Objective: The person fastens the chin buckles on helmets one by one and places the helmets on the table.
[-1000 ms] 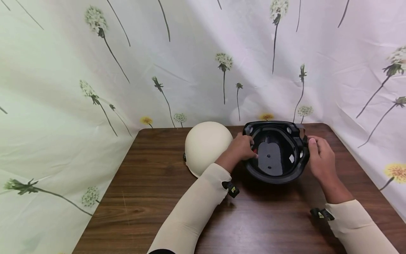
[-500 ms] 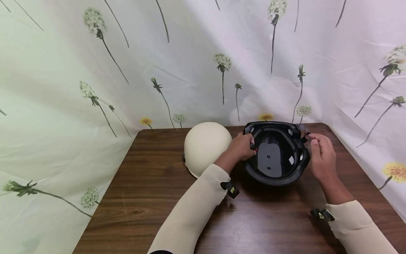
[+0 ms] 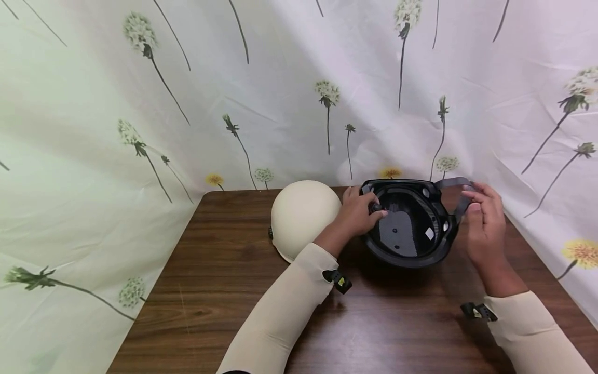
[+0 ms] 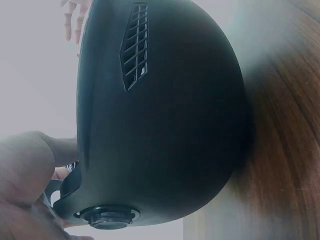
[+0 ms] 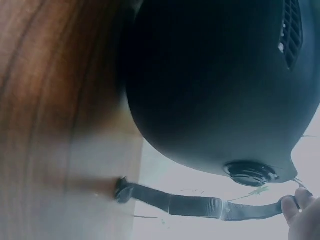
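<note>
A black helmet (image 3: 403,255) lies upside down on the wooden table, its padded inside facing up. My left hand (image 3: 357,214) grips its left rim, thumb over the inside by a small black piece, perhaps part of the strap. In the left wrist view, the left hand (image 4: 25,170) is beside the rim, below a vent (image 4: 136,47) in the shell. My right hand (image 3: 487,228) pinches a grey chin strap (image 3: 453,182) to the right of the helmet. The right wrist view has this strap (image 5: 195,205) stretching from the fingertips (image 5: 290,207) to a dark end piece (image 5: 122,190).
A cream helmet (image 3: 306,221) sits dome up on the table (image 3: 224,291), left of the black one, near my left forearm. Behind the table's back edge hangs a pale cloth (image 3: 280,93) printed with dandelions.
My right hand has moved outward to the right, and the grey strap now loops out from the helmet's right side. The left thumb has shifted a little along the inner rim.
</note>
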{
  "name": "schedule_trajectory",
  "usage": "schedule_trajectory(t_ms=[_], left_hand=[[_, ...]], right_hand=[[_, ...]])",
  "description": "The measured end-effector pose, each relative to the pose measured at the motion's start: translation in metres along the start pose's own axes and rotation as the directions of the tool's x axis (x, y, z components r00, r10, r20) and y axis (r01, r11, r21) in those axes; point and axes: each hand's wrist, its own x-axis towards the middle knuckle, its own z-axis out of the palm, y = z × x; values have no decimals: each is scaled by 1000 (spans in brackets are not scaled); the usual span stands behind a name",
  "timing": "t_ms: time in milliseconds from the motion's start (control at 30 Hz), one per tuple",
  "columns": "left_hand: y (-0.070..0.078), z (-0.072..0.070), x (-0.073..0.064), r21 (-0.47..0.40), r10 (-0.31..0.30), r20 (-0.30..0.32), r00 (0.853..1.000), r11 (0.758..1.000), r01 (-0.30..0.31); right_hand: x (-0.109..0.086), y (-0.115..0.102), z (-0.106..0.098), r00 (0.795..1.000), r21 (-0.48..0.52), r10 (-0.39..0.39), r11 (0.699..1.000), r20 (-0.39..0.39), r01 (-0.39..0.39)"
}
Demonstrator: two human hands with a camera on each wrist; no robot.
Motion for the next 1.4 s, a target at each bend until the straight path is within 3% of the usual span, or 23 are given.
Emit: schedule_trajectory(t_ms=[200,467,533,567,633,700,767,800,900,1100,1200,1267,1400], left_hand=[[2,-3,0,-12,-17,-2,1000,1000,17],[-1,-2,2,-15,-50,30,998,999,51],[-1,0,3,4,-66,35,997,998,66],[-1,0,3,14,-71,38,997,997,70],[-1,1,4,43,-81,40,996,996,79],[-1,1,5,72,-86,40,995,994,83],[0,2,6,101,-83,43,996,992,79],[-1,2,6,116,-81,47,996,990,75],[-2,4,8,167,-73,62,995,984,62],[-4,5,8,232,-53,68,996,972,36],[-5,4,9,249,-53,64,997,968,35],[-6,4,9,255,-55,63,996,966,37],[-6,4,9,248,-53,64,997,968,36]], right_hand=[[9,-23,-6,998,93,47,994,36,-50],[10,4,-9,997,216,68,974,41,-75],[11,4,-8,994,391,109,915,6,-103],[12,2,-7,990,498,138,860,-15,-112],[13,-1,-5,978,696,198,711,-61,-101],[16,-3,-3,963,824,250,564,-101,-60],[18,-5,-2,954,854,273,518,-121,-40],[19,-6,-2,952,856,278,516,-128,-36],[19,-6,-3,948,831,290,553,-129,-56],[16,1,-9,948,685,312,703,-55,-191],[16,8,-11,960,629,272,758,-64,-172],[15,13,-13,968,626,238,768,-81,-136],[12,19,-15,979,663,186,744,-83,-85]])
